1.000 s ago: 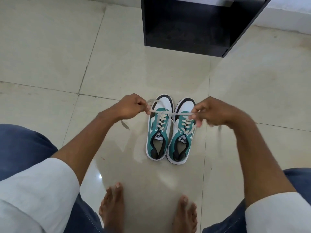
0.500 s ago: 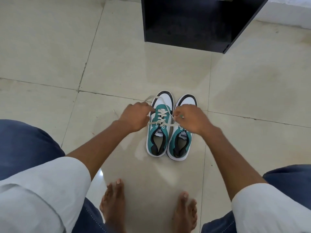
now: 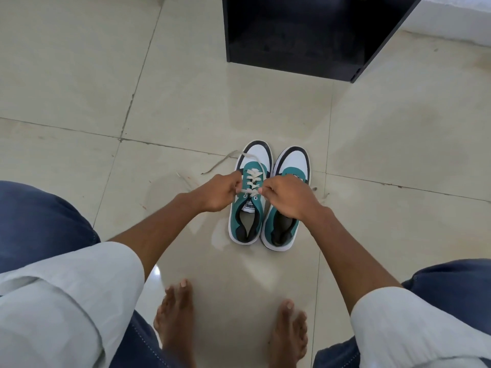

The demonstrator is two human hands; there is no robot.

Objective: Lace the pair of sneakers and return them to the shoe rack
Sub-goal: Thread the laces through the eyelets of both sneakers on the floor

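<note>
Sneakers (image 3: 268, 197) toes toward rack (image 3: 292, 35), apparently parallel.

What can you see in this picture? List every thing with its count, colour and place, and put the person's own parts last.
sneakers: two, teal, white and black, side by side on the floor, toes toward the rack.
lace: cream, threaded up the left sneaker, loose end trailing on the floor to its left.
shoe rack: one, black, top of view.
floor: cream tiles.
left hand: pinching the lace.
right hand: pinching the lace, covering the right sneaker's laces.
bare feet: two, bottom centre.
sleeves: two, white.
</note>
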